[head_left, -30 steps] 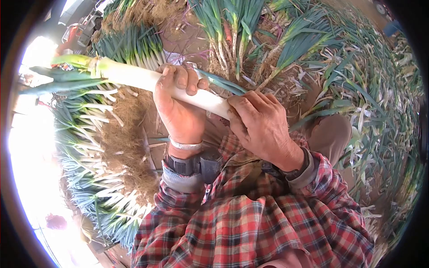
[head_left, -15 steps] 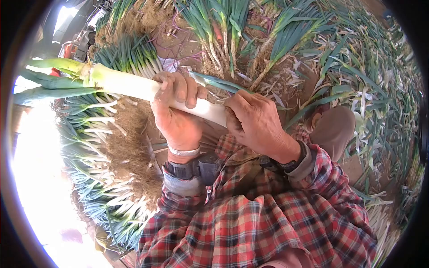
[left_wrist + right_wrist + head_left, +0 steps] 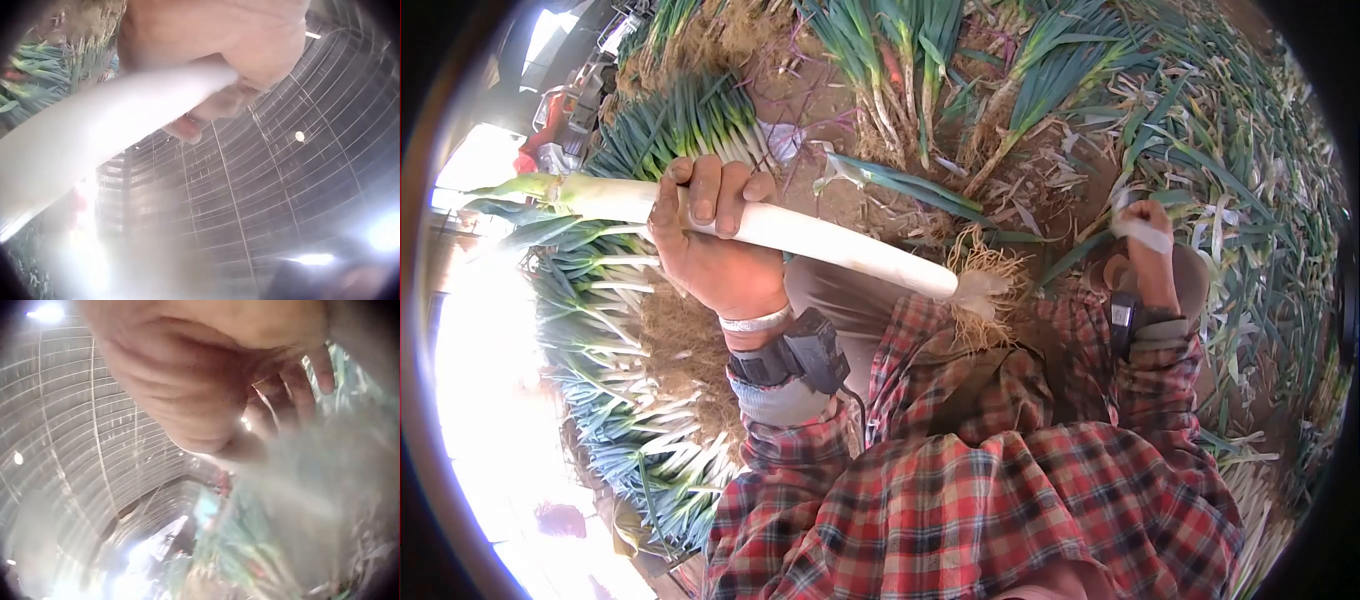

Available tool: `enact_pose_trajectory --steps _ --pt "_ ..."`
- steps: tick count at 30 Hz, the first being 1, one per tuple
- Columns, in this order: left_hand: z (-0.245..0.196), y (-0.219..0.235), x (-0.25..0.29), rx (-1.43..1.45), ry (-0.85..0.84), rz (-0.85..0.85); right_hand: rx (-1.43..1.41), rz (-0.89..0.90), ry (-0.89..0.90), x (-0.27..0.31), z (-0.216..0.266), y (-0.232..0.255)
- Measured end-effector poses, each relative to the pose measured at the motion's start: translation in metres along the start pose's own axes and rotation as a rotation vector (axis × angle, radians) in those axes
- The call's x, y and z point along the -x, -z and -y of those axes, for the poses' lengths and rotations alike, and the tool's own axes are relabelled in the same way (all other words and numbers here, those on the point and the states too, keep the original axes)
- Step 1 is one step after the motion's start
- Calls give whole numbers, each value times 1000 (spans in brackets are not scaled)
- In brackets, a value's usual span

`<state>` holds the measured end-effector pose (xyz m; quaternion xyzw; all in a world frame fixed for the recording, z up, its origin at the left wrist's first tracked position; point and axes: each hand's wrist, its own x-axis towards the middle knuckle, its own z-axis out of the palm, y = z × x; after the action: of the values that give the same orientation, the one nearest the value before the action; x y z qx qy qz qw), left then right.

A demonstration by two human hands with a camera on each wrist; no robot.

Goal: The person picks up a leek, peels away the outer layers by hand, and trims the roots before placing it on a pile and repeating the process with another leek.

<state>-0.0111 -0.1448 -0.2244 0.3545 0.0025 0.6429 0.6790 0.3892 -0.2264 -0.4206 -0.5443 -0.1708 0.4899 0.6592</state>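
Note:
A long leek (image 3: 850, 248) lies slantwise across the front of the body. My left hand (image 3: 715, 235) grips its upper white shaft with curled fingers. Green leaves (image 3: 510, 197) stick out on the left, and bushy pale roots (image 3: 992, 285) hang at the lower right end, over the lap. In the left wrist view the white shaft (image 3: 106, 119) runs out from under the palm. Away to the right, my right hand (image 3: 1152, 214) pinches a thin whitish strip of peel (image 3: 1142, 236), blurred by motion. Its thumb (image 3: 212, 437) is nearest the camera in the right wrist view.
Rows of leeks (image 3: 610, 330) with roots inward curve along the left. Upright leeks (image 3: 900, 80) and leaning ones (image 3: 1045, 80) stand ahead. A loose green leaf (image 3: 910, 187) lies on the soil. Heaped leaf trimmings (image 3: 1250, 220) cover the right side.
The right hand has left the leek's lower end and swung right with a strip of peel, uncovering the roots. The left hand has shifted left, still gripping the leek.

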Motion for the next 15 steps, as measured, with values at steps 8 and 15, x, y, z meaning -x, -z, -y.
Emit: enact_pose_trajectory --steps 8,15 --pt "30 -26 -5 10 118 57 528 829 755 111 51 -166" --pt "42 -30 6 -92 164 -71 540 936 444 125 52 -172"
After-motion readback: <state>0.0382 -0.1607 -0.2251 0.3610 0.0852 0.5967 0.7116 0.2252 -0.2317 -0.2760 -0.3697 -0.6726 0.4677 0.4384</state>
